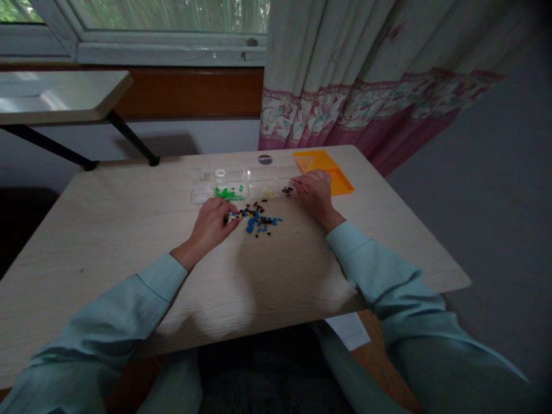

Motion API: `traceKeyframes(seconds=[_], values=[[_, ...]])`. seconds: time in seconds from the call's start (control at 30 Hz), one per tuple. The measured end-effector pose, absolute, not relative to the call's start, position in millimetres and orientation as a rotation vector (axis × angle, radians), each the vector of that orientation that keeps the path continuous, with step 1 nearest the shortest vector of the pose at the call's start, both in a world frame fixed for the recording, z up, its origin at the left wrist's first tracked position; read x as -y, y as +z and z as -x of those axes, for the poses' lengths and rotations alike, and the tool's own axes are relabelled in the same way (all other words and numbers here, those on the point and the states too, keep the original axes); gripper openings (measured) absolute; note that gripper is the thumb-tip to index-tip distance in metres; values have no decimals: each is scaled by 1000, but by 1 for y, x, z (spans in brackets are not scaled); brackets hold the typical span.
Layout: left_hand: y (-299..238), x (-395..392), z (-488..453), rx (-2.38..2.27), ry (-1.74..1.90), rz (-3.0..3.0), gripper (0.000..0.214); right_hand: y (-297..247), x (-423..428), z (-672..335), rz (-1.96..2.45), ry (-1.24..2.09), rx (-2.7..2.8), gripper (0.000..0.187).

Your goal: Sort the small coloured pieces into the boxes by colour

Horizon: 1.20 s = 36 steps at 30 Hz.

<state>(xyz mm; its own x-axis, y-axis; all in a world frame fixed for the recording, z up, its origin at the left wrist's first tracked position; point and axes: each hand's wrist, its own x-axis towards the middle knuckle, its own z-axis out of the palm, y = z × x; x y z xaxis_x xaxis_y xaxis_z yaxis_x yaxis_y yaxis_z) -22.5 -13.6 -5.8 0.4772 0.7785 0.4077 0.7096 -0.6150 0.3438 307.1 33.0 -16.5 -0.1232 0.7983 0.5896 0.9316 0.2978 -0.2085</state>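
On the desk lies a loose pile of small toy building bricks (pixel 257 221), mostly blue and dark brown with some yellow. My left hand (pixel 211 223) rests at the pile's left side, thumb and fingers apart around a few pieces. Behind the pile stands a clear plastic compartment box (pixel 199 195). Green pieces (pixel 228 194) fill its front left compartment, with pale yellow pieces (pixel 269 192) and dark brown pieces (pixel 287 190) farther right. My right hand (pixel 314 192) is closed in a pinch at the box's right end, beside the brown pieces; its fingertips hide whatever they hold.
An orange tray (pixel 342 183) lies behind my right hand, partly covered by it. A round dark label (pixel 265 160) shows at the back of the clear box. A raised shelf (pixel 64 98) on black legs stands at the left; a curtain (pixel 310 75) hangs behind the desk (pixel 276 282).
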Motion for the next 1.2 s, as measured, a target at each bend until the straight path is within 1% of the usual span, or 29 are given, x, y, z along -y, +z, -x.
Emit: traceKeyframes(seconds=[0.27,0.53,0.7,0.93,1.0,1.2], values=[[-7,13,22,-1284,819,-2618,17,-14,-32,-306,1534,-267,1937,35],[-6,13,21,-1255,844,-2616,22,-12,-29,-303,1525,-278,1958,36],[-5,14,21,-1245,878,-2556,23,-5,-19,-287,1394,-251,2068,33],[0,15,18,-1186,983,-2480,22,1,15,-232,1069,-139,2288,22],[0,16,15,-1172,1009,-2449,21,2,22,-220,996,-116,2345,22],[-3,19,5,-1097,1068,-2352,26,4,30,-208,1008,-135,2320,24]])
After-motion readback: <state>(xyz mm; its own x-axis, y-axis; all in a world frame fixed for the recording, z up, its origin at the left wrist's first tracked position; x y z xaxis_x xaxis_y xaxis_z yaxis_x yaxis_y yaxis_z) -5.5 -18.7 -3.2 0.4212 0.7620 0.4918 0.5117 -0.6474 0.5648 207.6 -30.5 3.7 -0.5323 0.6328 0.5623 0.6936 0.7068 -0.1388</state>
